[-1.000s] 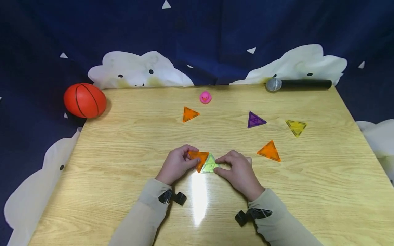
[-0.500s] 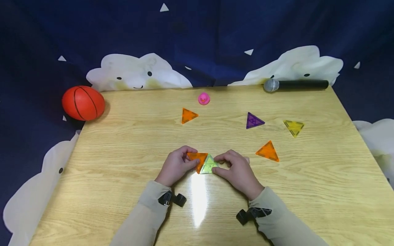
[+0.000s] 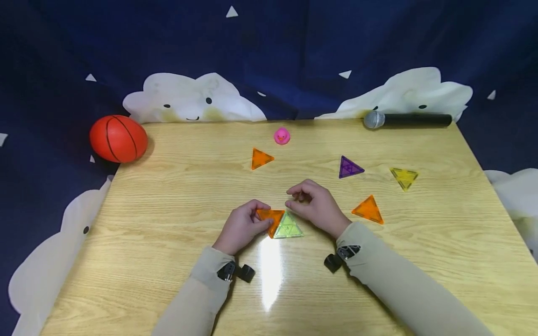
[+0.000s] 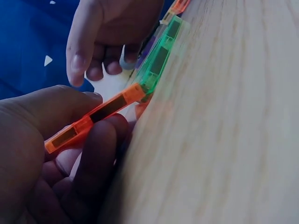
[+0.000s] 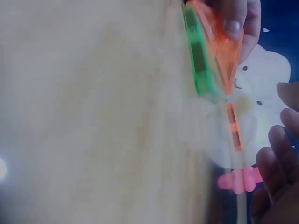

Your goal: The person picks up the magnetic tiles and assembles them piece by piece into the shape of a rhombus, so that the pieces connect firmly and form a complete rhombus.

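My left hand (image 3: 240, 227) pinches an orange triangular magnetic tile (image 3: 276, 216) between thumb and fingers. Along its right side this tile meets a light green triangular magnetic tile (image 3: 288, 227), which lies on the table. The left wrist view shows the orange tile (image 4: 108, 108) tilted up at an angle to the green one (image 4: 161, 60), its outer end raised. My right hand (image 3: 318, 206) hovers just above and right of the green tile, fingers loosely bent, with nothing between them. In the right wrist view its fingers (image 5: 275, 140) are apart from both tiles.
Farther back on the table (image 3: 168, 261) lie another orange tile (image 3: 261, 158), a purple tile (image 3: 350, 167) and a yellow tile (image 3: 405, 178). One more orange tile (image 3: 369, 210) is right of my right hand. A pink rubber duck (image 3: 282, 136), red ball (image 3: 118, 139) and microphone (image 3: 407, 120) line the back.
My right hand has let go of the green tile and moved up and away from it. The left hand still pinches the orange tile in the same place.
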